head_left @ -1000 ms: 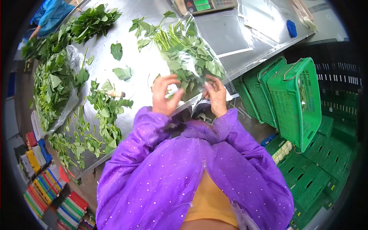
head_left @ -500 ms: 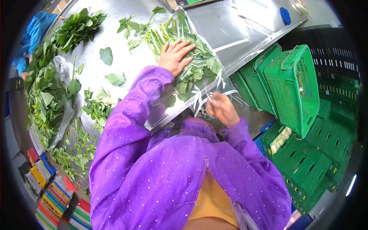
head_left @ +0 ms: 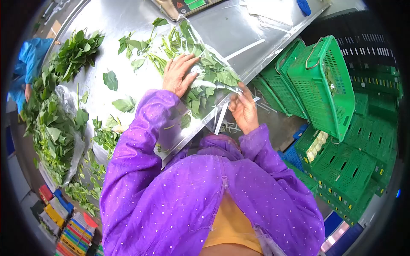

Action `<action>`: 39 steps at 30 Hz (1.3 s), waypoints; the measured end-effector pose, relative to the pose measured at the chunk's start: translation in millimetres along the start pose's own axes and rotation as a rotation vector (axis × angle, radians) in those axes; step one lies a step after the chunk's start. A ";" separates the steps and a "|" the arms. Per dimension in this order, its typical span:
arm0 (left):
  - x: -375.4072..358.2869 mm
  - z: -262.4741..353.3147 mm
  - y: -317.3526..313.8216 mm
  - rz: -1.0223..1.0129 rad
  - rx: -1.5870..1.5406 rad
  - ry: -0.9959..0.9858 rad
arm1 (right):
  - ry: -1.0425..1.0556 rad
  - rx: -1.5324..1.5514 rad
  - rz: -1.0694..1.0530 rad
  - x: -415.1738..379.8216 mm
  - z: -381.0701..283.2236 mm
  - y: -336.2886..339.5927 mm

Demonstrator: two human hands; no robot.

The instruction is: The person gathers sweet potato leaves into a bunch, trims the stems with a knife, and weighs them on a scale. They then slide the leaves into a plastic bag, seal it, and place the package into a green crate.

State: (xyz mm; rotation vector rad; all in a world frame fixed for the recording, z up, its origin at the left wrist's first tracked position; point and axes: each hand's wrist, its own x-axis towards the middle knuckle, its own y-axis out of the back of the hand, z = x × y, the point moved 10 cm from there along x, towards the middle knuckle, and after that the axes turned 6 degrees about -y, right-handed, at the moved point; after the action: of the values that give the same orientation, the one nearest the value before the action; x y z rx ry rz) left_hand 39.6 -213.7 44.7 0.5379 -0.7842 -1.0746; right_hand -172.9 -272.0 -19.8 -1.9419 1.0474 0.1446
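Note:
A clear plastic bag of leafy greens lies near the edge of the metal table, its stems towards the upper left. My left hand rests on the bag with its fingers spread. At the bag's lower right corner is my right hand, its fingers bent and touching the corner by the white strips. Thumb and fingertips seem to pinch the bag's edge there. Loose leaves lie to the left of the bag.
Large heaps of greens cover the table's left side. A scale stands at the top. Green crates stand at the right, with more stacked below. A person in blue is at the far left.
My right hand has moved up to the bag's corner. My left hand still lies on the bag, which shows slightly further left and up, as the whole view has shifted.

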 end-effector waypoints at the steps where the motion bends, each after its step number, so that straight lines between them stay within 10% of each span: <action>1: 1.3 -0.1 1.1 0.001 -0.015 0.004 | -0.001 0.007 -0.003 3.9 -0.4 -6.5; 10: 9.5 5.1 -11.3 -0.005 0.068 -0.070 | 0.005 -0.236 0.275 25.6 1.5 30.4; 19: 6.4 2.1 -17.1 -0.020 0.085 -0.059 | -0.071 -0.087 0.019 27.8 8.8 -6.2; 30: 3.1 2.5 -15.9 -0.037 0.078 -0.036 | 0.250 -0.567 0.242 0.4 -24.8 -18.9; 39: 5.0 2.7 -14.4 -0.050 0.071 -0.049 | 0.026 -0.057 -0.064 18.4 -6.3 -29.5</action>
State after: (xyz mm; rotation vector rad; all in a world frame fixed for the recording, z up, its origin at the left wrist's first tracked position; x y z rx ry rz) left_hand 30.6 -223.9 37.5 0.5956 -0.8580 -1.1129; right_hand -141.9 -281.0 -5.4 -2.0311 1.0066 0.1156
